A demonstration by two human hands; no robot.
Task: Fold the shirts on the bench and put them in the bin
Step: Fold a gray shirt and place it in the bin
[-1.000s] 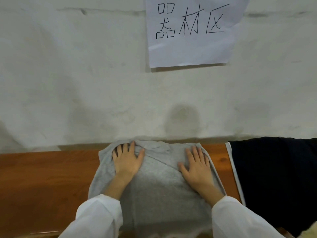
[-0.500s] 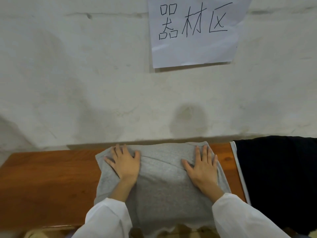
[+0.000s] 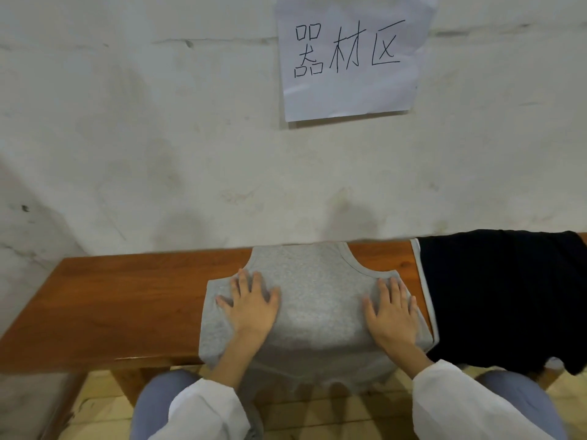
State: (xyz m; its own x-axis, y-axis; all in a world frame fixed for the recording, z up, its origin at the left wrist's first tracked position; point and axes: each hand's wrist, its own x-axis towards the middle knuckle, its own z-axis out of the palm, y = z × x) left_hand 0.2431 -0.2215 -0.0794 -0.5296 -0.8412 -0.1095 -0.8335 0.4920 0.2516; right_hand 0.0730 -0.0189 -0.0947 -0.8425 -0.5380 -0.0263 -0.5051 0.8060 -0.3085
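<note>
On the bench (image 3: 127, 296), grey shirt (image 3: 317, 296) seems partly folded
Left hand (image 3: 251, 309) and right hand (image 3: 392, 312) press it flat, fingers straight, well apart; black shirt (image 3: 508, 296) beside is not folded; no bin visible.

A white sheet of paper (image 3: 351, 58) is stuck on the pale wall (image 3: 158, 138), up near the top edge of the view and right of its middle. Three large handwritten black characters run across it in one row: 器材区. The sheet's corners are a little creased. No other writing, label, brand or number can be read anywhere else.
</note>
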